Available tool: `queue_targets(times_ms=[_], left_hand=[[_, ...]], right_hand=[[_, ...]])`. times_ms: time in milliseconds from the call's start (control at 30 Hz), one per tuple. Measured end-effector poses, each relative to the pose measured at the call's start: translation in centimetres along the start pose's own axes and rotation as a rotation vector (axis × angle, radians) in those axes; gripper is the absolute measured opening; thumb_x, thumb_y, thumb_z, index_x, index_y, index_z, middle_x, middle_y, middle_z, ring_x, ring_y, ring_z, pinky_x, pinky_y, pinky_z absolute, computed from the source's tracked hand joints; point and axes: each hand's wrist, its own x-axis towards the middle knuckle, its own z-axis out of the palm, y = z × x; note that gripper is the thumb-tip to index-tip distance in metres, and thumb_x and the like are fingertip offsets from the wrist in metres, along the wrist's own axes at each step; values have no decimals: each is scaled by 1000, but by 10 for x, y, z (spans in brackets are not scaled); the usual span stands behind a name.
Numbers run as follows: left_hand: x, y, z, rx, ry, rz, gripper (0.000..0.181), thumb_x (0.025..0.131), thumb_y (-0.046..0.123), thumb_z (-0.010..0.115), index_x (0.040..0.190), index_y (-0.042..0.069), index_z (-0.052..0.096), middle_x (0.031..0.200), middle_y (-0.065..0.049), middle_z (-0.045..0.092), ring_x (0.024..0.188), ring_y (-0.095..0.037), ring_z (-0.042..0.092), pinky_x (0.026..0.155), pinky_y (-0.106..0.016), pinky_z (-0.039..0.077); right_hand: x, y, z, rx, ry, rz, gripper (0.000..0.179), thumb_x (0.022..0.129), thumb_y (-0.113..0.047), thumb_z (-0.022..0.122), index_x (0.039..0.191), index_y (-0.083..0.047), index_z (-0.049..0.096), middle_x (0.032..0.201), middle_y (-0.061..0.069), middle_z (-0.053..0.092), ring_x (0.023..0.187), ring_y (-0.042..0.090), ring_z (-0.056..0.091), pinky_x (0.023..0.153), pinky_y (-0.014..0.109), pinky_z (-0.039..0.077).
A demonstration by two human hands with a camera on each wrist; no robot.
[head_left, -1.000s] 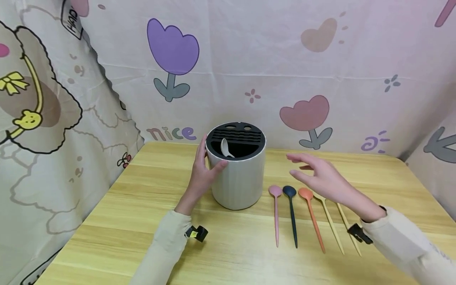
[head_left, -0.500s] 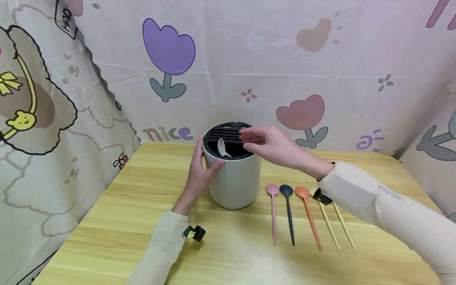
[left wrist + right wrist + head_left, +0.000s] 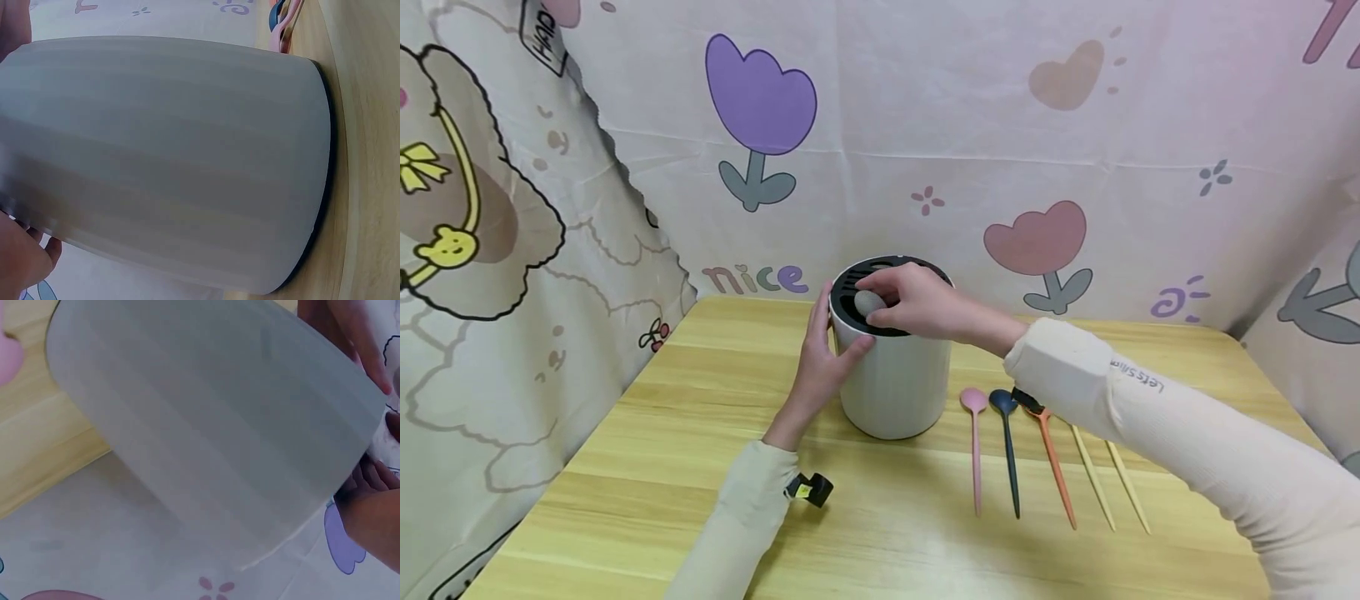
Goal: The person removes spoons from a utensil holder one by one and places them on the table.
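Observation:
A pale ribbed utensil holder with a black slotted top stands upright on the wooden table. My left hand grips its left side near the rim, thumb on the front wall and fingers behind. Over the holder's opening, my right hand pinches a grey spoon close to its bowl. The spoon's handle is hidden by the hand and holder. In the left wrist view the holder wall fills most of the picture; the right wrist view also shows mainly the wall.
Right of the holder lie a pink spoon, a dark blue spoon and an orange spoon in a row. Two pale yellow handles lie beyond them, partly under the right sleeve. A patterned cloth hangs behind the table.
My right hand has moved left from above the spoons on the table to the holder's top and taken hold of the grey spoon, whose bowl has turned. My left hand keeps its grip.

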Motion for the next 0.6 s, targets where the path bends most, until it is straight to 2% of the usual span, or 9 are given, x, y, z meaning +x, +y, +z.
queue_targets(times_ms=[167,367,600], left_hand=[[1,0,0,4,2,5,119,73,81,55,155,7,12,158,-12,17,141,-25,24,113,-48,23],[0,2,0,6,2,7,120,72,81,57,155,6,12,158,-11,17,141,-25,23,113,-50,22],[0,1,1,-4,6,14,120,73,80,57,155,5,12,158,-12,17,141,-25,23,113,-50,22]], right_hand=[[0,2,2,-42,21,-22,39,87,-2,64,126,3,62,111,13,68,101,20,64,89,33,49],[-2,11,3,24,80,-32,29,86,0,66,115,1,67,96,8,71,89,17,66,83,32,51],[-2,13,4,91,113,-44,26,85,2,68,111,2,69,90,8,71,84,18,66,80,31,51]])
